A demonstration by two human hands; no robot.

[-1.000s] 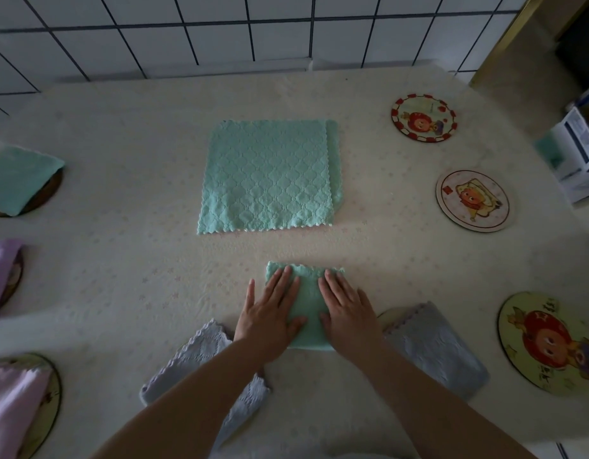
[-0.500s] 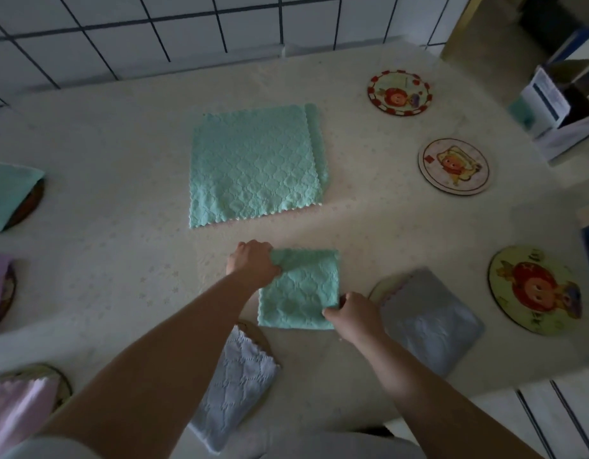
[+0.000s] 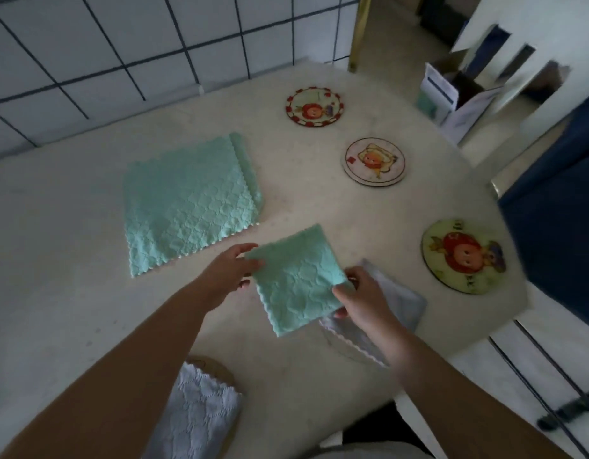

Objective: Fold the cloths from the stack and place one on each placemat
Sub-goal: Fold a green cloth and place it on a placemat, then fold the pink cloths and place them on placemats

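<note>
Both hands hold a small folded green cloth point(image 3: 296, 279) up over the table point(image 3: 54, 226). The left hand point(image 3: 228, 271) pinches the cloth's left corner with its fingers closed on it. The right hand point(image 3: 359, 293) grips the right edge, thumb on top and the other fingers tucked under.

Just under the right hand's fingers lies a folded grey cloth point(image 3: 395, 299) on a round placemat, which is mostly hidden. Past the left fingers, farther up the table, sits the stack of green cloths point(image 3: 187, 207), flat and unfolded.

To the right of the right fingers is a bare round placemat with a red cartoon face point(image 3: 463, 256). Farther off are two more bare ones, a pale placemat point(image 3: 374, 162) and a red-rimmed placemat point(image 3: 314, 107).

Down below the left arm, another grey-white folded cloth point(image 3: 200, 412) rests on a brown placemat point(image 3: 220, 369).
</note>
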